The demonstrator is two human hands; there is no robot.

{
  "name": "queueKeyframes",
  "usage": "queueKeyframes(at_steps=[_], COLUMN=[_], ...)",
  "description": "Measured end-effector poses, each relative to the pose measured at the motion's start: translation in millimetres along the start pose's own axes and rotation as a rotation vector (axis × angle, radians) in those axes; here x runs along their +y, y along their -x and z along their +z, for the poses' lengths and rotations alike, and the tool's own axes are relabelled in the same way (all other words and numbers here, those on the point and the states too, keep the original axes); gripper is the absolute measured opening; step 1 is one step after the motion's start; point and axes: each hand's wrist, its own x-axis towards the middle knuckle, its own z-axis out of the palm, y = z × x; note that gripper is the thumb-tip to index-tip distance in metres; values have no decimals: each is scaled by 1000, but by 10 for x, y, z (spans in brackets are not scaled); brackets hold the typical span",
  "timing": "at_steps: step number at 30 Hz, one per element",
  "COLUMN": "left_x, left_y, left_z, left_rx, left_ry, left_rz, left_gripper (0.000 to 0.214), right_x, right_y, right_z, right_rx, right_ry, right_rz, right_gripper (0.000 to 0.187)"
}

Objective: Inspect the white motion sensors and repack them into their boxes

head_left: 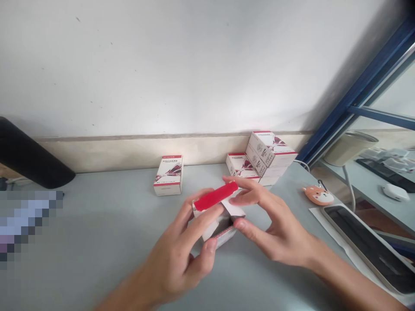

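Note:
A small white cardboard box [227,237] with a red top flap is held over the table, its end open toward me and its inside dark. My left hand [184,246] grips its left side, with the thumb at the front edge and the index finger at the opening. Around the right side curl the fingers of my right hand [269,220], whose thumb touches the front right corner and whose fingertips rest by the white side flap. Whatever lies inside the box cannot be made out.
A similar box [169,175] stands by the wall. Several more boxes [270,151] are stacked at the back right. On the right lie an orange animal-faced case [319,195] and a phone-like black device [366,246]. A black cylindrical object [32,155] leans in at left; a blue frame [359,82] borders the right.

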Motion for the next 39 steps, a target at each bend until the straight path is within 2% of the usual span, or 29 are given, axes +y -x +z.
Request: queueKeyframes(at_steps=[5, 7, 10, 18, 20, 24, 26, 29, 32, 35, 39], left_x=[-84, -133, -192, -195, -201, -210, -206, -193, -183, -183, -194], left_y=[58, 78, 89, 44, 37, 18, 8, 9, 34, 59, 55], left_z=[47, 81, 112, 91, 92, 86, 71, 38, 26, 73, 170], left_rx=[-42, 3, 96, 99, 119, 133, 123, 115, 120, 174, 402], left_ry=[61, 106, 122, 60, 33, -4, -14, -29, -47, -53, 108], left_rz=[-42, -49, 17, 67, 82, 89, 81, 77, 62, 56, 56], left_gripper=[54, 54, 53, 41, 38, 32, 31, 30, 26, 26, 47], right_x=[-2, 13, 42, 55, 64, 101, 105, 71, 9, -38, -25], right_y=[-11, -8, 2, 13, 28, 66, 70, 53, 35, 30, 22], right_z=[12, 16, 22, 19, 54, 163, 190, 174, 150, 167, 189], right_rx=[-2, 9, 19, 5, 9, 174, 205, 135, 85, 125, 165], right_ry=[-83, -49, 8, 184, 198, 91, 57, 43, 20, 8, 83], right_rz=[24, 3, -25, -117, -121, -150, -145, -109, -81, -42, -57], right_gripper=[21, 20, 21, 17, 21, 49, 56, 49, 31, 22, 24])
